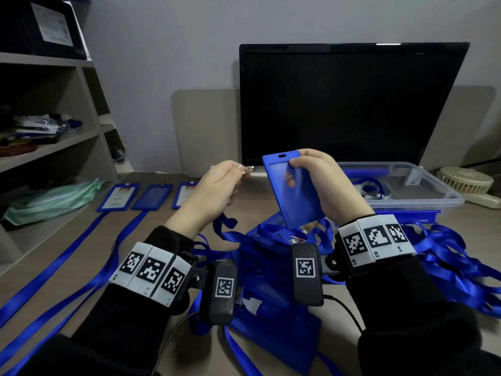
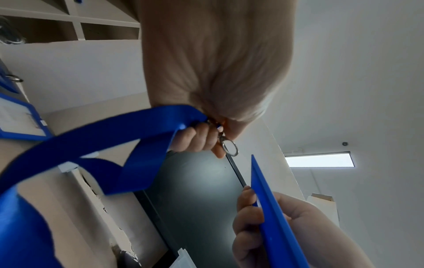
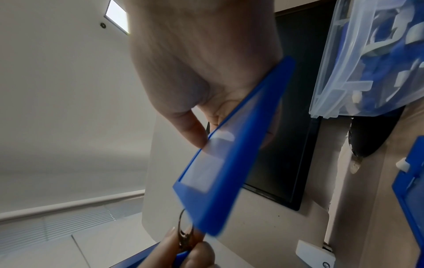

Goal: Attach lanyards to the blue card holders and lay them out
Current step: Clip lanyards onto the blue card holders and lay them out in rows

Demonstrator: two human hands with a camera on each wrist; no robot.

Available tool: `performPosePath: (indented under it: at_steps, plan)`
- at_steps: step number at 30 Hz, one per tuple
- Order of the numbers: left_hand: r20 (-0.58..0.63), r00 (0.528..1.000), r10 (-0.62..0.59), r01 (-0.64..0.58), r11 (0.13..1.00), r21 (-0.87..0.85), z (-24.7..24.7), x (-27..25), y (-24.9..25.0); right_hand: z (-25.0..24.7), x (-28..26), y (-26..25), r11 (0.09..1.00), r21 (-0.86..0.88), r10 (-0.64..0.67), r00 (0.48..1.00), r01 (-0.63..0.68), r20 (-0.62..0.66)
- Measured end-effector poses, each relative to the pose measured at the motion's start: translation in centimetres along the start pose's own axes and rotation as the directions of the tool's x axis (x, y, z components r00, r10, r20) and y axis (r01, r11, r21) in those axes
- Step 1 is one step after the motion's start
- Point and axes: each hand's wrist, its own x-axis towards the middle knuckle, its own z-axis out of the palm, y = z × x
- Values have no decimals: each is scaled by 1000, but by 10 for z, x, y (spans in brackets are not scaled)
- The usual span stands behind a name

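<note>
Far L, on desk: three finished blue card holders in a row, flat, lanyard straps trailing toward the person.

L hand: raised above desk, thumb + fingers pinching the metal clip of a blue lanyard; strap hangs down behind the palm. Clip's ring end points R, toward the holder. L wrist view confirms ring sticks out past the fingertips.

R hand: grasping an unattached blue card holder by its R edge, thumb on face. Long axis roughly upright, tilted, slot at top. Holder lifted clear of desk.

Key relation: clip sits just L of holder's top L corner, near but not touching; slot is slightly higher and further R. Judgement: clip has to travel R and a bit up to reach slot; L hand nearer, does the threading, R hand steadies. Clip open or closed: can't tell.

Below hands: pile of lanyards + holders. Far R: clear plastic bin.
</note>
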Motion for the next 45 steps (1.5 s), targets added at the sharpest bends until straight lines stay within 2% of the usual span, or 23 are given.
performPosePath:
  at_steps: [7,12,19,24,33,37,40,42,45]
  plan:
    - [-15,999,38,-39,998,-59,6,-6,5,14,2,4,994,-74,90,992,-84,84]
    - [-81,994,78,-85,993,-80,8,-7,7,28,-2,4,987,30,145,967,-155,211]
    - [-146,966,213,-208,977,47,7,-7,6,35,-7,0,959,175,177,953,-223,245]
    - [-99,967,237,-228,969,91,8,-8,4,33,-9,-3,915,276,240,948,-293,211]
    - [-68,961,267,-263,963,65,10,-10,8,32,-9,-5,862,387,264,942,-326,206]
    - [-17,976,219,-218,975,36,13,-10,7,27,-7,-6,875,389,224,953,-290,206]
    - [-10,981,196,-196,980,35,11,-9,8,24,-9,-8,882,399,155,954,-250,255]
    - [-54,982,181,-181,984,6,6,-8,13,23,-9,-8,908,345,120,938,-236,325]
    - [-147,971,191,-202,977,-63,-2,-10,28,24,-7,-5,981,52,153,913,-186,379]
